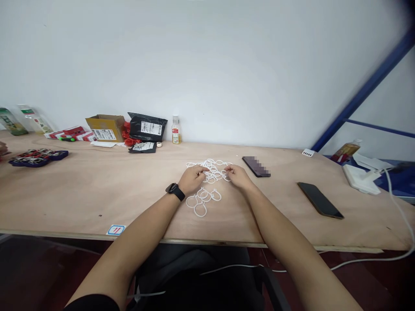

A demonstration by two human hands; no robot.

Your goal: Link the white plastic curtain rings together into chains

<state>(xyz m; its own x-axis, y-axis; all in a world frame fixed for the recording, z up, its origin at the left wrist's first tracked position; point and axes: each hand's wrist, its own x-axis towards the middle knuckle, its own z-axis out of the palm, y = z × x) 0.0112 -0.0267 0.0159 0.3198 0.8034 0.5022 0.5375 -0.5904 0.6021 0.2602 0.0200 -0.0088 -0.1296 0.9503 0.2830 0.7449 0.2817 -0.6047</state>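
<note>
A loose heap of white plastic rings [212, 169] lies on the wooden table [97, 194] in front of me. My left hand [192, 179], with a black watch on its wrist, rests at the heap's left side, fingers curled and pinched on a ring. My right hand [236, 175] sits at the heap's right side, fingers closed on another ring. A small chain of joined white rings [201, 201] lies just below my left hand, nearer to me.
Two dark phones [256, 166] [319, 199] lie to the right. At the back left stand a cardboard box [105, 127], a black bag [147, 126] and a small bottle [175, 130]. Blue trays [37, 157] sit far left. A white cable [400, 216] trails off the right edge.
</note>
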